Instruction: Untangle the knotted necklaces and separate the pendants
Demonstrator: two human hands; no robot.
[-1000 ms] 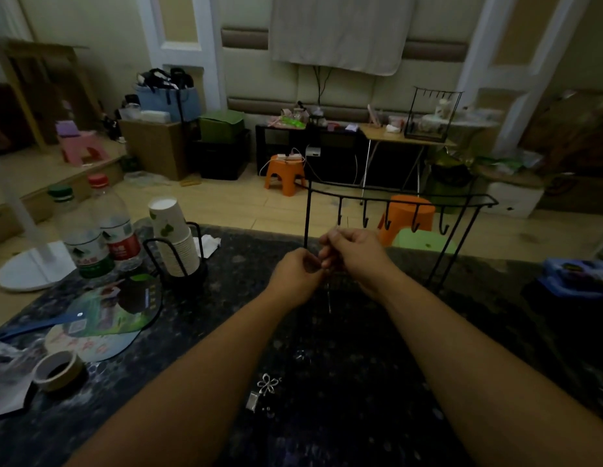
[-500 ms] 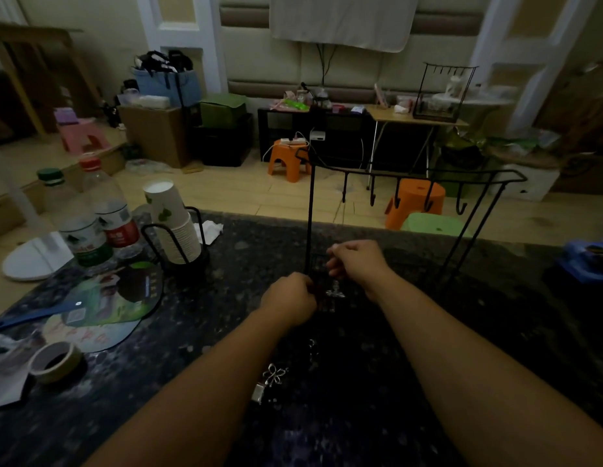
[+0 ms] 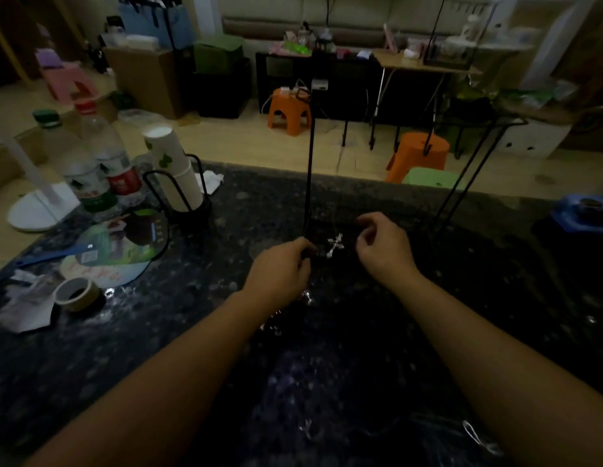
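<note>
**Friend:** What are you doing with your left hand (image 3: 281, 269) right now?

**Me:** I'm curling its fingers into a loose fist just beside the foot of the black wire stand (image 3: 309, 170). I think I'm pinching a bit of chain there, but the light is so poor that I cannot tell for certain.

**Friend:** And the pendant?

**Me:** The silver pendant (image 3: 334, 246) is lying between my two hands, near the stand's base on the dark stone table (image 3: 495, 298). The chain itself is nearly vanishing against that surface. A few glints are showing below my left wrist, possibly another piece, though I can't say.

**Friend:** Your right hand (image 3: 384, 246)?

**Me:** I'm bringing its thumb and forefinger close together, as if pinching something fine. Whether a strand is actually between them, I can't make out.

**Friend:** So what's worrying you?

**Me:** Mostly that I'm working half blind. If I'm pulling both hands apart while a loop is caught, I'm tightening the knot rather than loosening it, and a thin chain could snap. The strand could also be snagging on the stand's upright, so a tug might be tipping the whole rack toward me. And if I'm letting go, the chain is disappearing into that speckled top.
</note>
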